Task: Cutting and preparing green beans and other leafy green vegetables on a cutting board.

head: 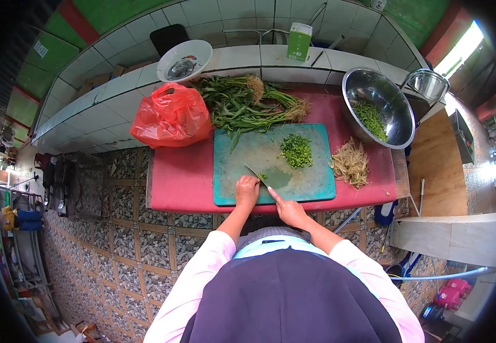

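Note:
My right hand (pixel 290 212) grips a kitchen knife (pixel 255 174), index finger stretched along the top of the blade. The blade points up and left over a green cutting board (pixel 239 160). Just left of the knife, my left hand (pixel 247 191) rests on the board with its fingers curled close to the blade; anything inside them is hidden. A few cut green bits (pixel 264 176) lie against the blade's far side. Farther up the board is a heap of finely chopped greens (pixel 296 151). Long leafy stalks with roots (pixel 252 105) lie behind the board, some leaves overhanging it.
A red plastic bag (pixel 173 115) stands at the left, near a white bowl (pixel 184 61) on the tiled ledge. Trimmed roots (pixel 351 164) lie right of the board. A steel bowl (pixel 378 107) holding chopped greens sits beyond, near a green box (pixel 300 41). A person (pixel 21 218) is far left.

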A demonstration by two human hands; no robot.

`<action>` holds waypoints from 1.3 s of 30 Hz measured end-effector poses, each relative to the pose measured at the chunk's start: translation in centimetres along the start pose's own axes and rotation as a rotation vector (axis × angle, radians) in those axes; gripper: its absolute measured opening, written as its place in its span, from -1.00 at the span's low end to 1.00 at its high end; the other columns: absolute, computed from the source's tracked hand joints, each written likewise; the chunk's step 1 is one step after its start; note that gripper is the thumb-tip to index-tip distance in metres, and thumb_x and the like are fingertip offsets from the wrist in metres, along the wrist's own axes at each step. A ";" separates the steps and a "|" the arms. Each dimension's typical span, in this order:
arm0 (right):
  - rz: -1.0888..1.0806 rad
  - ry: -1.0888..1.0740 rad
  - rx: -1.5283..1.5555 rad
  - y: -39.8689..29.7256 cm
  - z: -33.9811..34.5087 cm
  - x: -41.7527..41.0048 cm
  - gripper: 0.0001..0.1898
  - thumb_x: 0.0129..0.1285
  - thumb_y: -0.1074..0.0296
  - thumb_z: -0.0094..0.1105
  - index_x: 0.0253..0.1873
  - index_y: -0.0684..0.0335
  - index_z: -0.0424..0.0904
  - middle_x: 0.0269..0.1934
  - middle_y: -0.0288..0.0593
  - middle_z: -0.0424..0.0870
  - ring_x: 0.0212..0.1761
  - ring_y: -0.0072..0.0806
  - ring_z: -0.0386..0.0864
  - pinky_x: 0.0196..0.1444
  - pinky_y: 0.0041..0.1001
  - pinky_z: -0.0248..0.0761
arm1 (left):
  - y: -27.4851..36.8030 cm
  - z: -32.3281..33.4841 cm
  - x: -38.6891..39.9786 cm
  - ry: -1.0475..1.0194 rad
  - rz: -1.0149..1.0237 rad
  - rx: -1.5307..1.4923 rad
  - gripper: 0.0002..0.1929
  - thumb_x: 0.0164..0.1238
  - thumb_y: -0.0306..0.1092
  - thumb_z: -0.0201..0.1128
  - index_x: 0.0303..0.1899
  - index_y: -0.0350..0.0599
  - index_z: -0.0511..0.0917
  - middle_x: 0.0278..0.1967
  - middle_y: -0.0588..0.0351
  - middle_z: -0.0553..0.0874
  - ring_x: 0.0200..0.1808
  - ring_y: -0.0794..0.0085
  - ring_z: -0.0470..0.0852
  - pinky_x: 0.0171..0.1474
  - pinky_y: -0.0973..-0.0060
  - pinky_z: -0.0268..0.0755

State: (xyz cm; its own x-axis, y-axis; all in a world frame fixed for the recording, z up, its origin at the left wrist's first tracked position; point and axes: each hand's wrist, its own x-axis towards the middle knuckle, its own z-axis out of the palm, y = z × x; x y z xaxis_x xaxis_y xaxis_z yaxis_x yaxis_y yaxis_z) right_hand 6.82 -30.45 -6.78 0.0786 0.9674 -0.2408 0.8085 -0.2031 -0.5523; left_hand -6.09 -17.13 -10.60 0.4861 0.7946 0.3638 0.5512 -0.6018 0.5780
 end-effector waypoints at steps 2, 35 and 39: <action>-0.025 0.036 -0.016 0.1 0.0 0.0 -0.31 0.23 0.41 -0.11 0.43 -0.21 -0.11 -0.56 0.11 0.57 -0.54 0.05 0.55 -0.45 -0.04 0.41 | -0.2 0.0 -0.2 -0.036 -0.045 0.052 -0.94 -0.07 -0.44 0.30 -0.49 -0.05 0.59 -0.41 0.14 0.64 -0.22 0.27 0.57 -0.18 0.31 0.39; -0.038 0.062 -0.068 0.6 0.3 -1.4 -0.32 0.22 0.42 -0.08 0.42 -0.18 -0.08 -0.61 0.10 0.54 -0.59 0.04 0.53 -0.49 -0.04 0.38 | 0.1 -1.1 -0.9 -0.039 0.183 0.093 -0.92 0.02 -0.38 0.26 -0.40 -0.09 0.59 -0.31 0.19 0.64 -0.18 0.32 0.55 -0.13 0.36 0.35; -0.068 0.058 -0.092 1.4 -0.3 -1.3 -0.31 0.20 0.42 -0.07 0.42 -0.18 -0.06 -0.62 0.07 0.54 -0.61 0.02 0.52 -0.53 -0.05 0.38 | 0.1 -0.9 -0.9 -0.034 0.160 0.117 -0.91 0.04 -0.40 0.26 -0.38 -0.09 0.60 -0.32 0.18 0.63 -0.16 0.31 0.55 -0.14 0.33 0.33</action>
State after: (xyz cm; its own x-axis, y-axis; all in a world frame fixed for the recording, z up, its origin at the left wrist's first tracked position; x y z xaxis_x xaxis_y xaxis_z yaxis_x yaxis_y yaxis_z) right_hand 8.03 -31.91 -6.98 0.0532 0.9861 -0.1576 0.8631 -0.1247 -0.4893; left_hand -7.06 -17.82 -10.20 0.5955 0.6858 0.4184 0.5389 -0.7273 0.4250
